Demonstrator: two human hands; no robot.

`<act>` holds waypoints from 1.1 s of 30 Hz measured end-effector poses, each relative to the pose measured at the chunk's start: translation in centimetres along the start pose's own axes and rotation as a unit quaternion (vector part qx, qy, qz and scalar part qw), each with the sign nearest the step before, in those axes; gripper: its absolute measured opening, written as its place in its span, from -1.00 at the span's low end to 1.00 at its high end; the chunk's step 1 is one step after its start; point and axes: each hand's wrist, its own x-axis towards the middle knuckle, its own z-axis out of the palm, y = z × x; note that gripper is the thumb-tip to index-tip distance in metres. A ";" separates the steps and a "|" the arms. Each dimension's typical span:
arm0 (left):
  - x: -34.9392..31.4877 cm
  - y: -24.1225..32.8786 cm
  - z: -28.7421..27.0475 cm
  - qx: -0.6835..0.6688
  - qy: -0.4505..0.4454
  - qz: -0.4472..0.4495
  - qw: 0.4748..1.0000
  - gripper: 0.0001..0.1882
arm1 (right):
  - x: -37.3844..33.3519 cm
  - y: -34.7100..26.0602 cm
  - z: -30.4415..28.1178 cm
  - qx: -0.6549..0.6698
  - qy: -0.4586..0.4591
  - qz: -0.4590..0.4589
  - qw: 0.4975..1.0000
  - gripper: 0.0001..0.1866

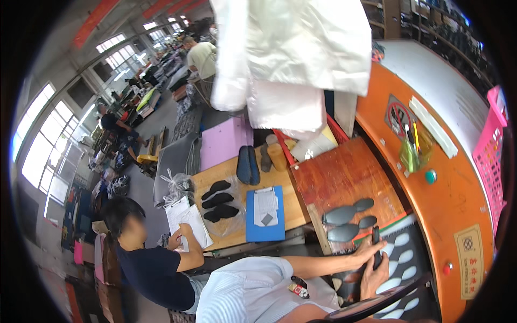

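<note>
My left hand and my right hand are close together at the lower right, both closed around a dark, narrow shoe-sole piece. Fingers cover much of it. Just beyond my left hand, on a reddish wooden board, lie dark grey sole pieces, among them a large one and another. Beside my right hand, a black sheet carries several pale, sole-shaped patches. A dark curved rim crosses in front at the bottom.
An orange curved counter borders the right, holding pens and a teal cap. A blue clipboard and bagged black soles lie on a wooden table. A seated person writes at left. Plastic sheeting hangs ahead.
</note>
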 end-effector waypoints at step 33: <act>-9.5 2.3 -13.8 0.071 -0.288 -0.143 0.944 -0.60 | 0.8 0.3 0.6 0.308 -0.138 0.337 0.879 -0.62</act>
